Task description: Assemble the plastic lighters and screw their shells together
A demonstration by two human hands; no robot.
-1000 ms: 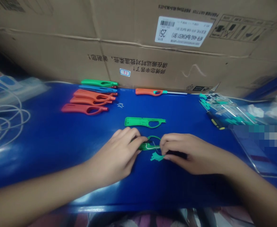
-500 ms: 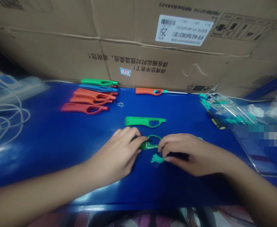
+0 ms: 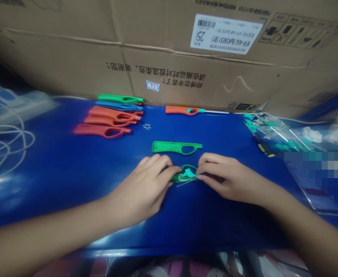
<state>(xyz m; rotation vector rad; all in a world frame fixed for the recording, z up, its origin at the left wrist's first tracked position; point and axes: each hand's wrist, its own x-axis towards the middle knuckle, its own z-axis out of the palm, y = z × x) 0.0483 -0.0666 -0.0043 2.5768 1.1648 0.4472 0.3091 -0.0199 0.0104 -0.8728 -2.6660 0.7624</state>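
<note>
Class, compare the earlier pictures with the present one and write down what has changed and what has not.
The right hand has moved away from the wearer, carrying the teal piece from the near side of the held green shell to over it. No new hold or release is visible. The left hand still grips that shell; the loose green half and orange lighter stayed put.

- The left hand [image 3: 148, 188] held a green plastic lighter casing half [image 3: 176, 177] on the glossy blue table [image 3: 71, 200].
- The right hand [image 3: 229, 177] pinched a small teal plastic piece [image 3: 188, 173] over that casing.
- A second green plastic half-shell [image 3: 169, 147] lay just beyond.
- Red, orange, blue and green handles [image 3: 105, 130] lay at far left, near small silvery screws [image 3: 147, 126].
</note>
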